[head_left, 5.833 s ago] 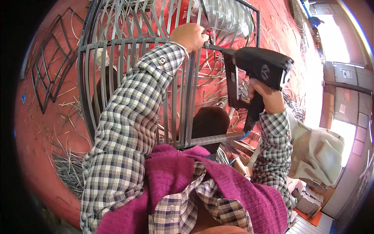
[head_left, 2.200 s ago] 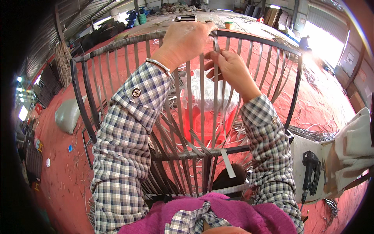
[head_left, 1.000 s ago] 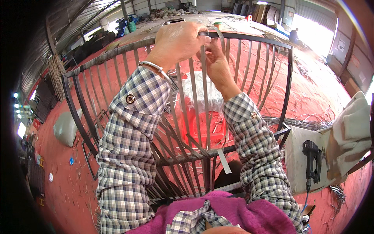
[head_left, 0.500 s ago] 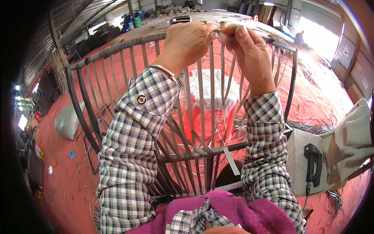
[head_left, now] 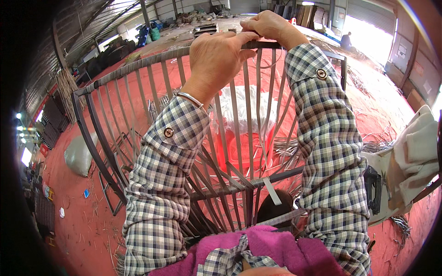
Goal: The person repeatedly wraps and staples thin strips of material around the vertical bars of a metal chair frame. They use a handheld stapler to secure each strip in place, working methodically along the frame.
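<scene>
A dark frame (head_left: 103, 131), like a furniture back, stands before me with flat grey-brown weaving strips (head_left: 236, 108) running down from its top rail. The top rail (head_left: 156, 59) is closely wrapped in the same strip. My left hand (head_left: 215, 57) is closed over this rail near its middle, thumb on the near side. Just right of it, my right hand (head_left: 272, 28) reaches over the rail with its fingers bent and pinched together. A thin pale strip (head_left: 271, 64) loops below the rail by the right hand. The right fingertips are partly hidden.
Behind the strips stands a red stool (head_left: 239, 149) with white stringy material (head_left: 244, 108) on it. A pale sack (head_left: 79, 154) lies on the red floor at left. At right, a black tool (head_left: 373, 188) rests on a cloth-covered surface (head_left: 391, 184). A person (head_left: 346, 41) sits far off.
My right hand has moved up and over the rail, its forearm swinging inward with it. My left hand has slid slightly left and down along the rail. The view has shifted a little.
</scene>
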`<state>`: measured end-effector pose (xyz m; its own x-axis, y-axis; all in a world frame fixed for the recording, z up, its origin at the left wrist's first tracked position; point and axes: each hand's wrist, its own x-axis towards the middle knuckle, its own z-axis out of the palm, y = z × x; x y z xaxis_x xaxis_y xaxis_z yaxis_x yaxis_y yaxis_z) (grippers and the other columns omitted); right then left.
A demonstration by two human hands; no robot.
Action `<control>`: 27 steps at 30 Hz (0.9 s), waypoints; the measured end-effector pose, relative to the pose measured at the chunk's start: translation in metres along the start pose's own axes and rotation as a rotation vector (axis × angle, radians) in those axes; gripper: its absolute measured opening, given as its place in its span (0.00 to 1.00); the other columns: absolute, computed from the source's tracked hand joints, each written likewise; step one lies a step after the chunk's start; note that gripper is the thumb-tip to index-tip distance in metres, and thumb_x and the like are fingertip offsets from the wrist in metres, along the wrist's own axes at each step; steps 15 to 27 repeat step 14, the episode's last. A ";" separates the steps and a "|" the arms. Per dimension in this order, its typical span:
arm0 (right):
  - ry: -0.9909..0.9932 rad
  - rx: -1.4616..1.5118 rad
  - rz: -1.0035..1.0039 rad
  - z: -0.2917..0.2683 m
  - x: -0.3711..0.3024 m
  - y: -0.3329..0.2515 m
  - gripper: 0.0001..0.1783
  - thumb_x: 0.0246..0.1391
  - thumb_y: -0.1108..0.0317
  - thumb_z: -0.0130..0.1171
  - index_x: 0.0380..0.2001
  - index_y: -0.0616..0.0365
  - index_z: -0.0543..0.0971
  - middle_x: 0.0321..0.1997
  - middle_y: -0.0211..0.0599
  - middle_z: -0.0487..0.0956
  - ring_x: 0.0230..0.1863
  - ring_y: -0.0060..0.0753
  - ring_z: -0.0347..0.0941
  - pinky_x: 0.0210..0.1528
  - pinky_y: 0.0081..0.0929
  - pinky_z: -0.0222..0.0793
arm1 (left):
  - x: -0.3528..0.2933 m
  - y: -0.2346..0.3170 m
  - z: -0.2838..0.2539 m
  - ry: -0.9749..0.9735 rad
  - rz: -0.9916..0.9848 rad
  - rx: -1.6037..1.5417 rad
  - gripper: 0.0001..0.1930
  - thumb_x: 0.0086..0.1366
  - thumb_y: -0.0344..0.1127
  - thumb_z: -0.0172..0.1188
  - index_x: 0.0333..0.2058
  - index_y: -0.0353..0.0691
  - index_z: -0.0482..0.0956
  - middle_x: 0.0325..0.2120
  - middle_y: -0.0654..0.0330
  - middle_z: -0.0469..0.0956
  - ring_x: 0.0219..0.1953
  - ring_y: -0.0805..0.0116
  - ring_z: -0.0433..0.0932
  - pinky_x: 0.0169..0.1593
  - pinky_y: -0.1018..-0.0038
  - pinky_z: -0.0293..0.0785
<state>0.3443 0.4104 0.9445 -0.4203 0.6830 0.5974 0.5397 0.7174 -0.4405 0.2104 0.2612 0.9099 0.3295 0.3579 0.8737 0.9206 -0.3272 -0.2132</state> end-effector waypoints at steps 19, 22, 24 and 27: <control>0.362 -0.080 -0.598 -0.018 -0.108 0.007 0.25 0.56 0.51 0.51 0.54 0.52 0.70 0.50 0.45 0.73 0.49 0.36 0.70 0.58 0.35 0.58 | -0.009 -0.019 0.014 -0.181 -0.091 0.098 0.15 0.58 0.49 0.57 0.42 0.55 0.80 0.26 0.63 0.79 0.29 0.61 0.77 0.35 0.67 0.70; 0.362 -0.080 -0.598 -0.018 -0.108 0.007 0.25 0.56 0.51 0.51 0.54 0.52 0.70 0.50 0.45 0.73 0.49 0.36 0.70 0.58 0.35 0.58 | -0.009 -0.019 0.014 -0.181 -0.091 0.098 0.15 0.58 0.49 0.57 0.42 0.55 0.80 0.26 0.63 0.79 0.29 0.61 0.77 0.35 0.67 0.70; 0.362 -0.080 -0.598 -0.018 -0.108 0.007 0.25 0.56 0.51 0.51 0.54 0.52 0.70 0.50 0.45 0.73 0.49 0.36 0.70 0.58 0.35 0.58 | -0.009 -0.019 0.014 -0.181 -0.091 0.098 0.15 0.58 0.49 0.57 0.42 0.55 0.80 0.26 0.63 0.79 0.29 0.61 0.77 0.35 0.67 0.70; 0.362 -0.080 -0.598 -0.018 -0.108 0.007 0.25 0.56 0.51 0.51 0.54 0.52 0.70 0.50 0.45 0.73 0.49 0.36 0.70 0.58 0.35 0.58 | -0.009 -0.019 0.014 -0.181 -0.091 0.098 0.15 0.58 0.49 0.57 0.42 0.55 0.80 0.26 0.63 0.79 0.29 0.61 0.77 0.35 0.67 0.70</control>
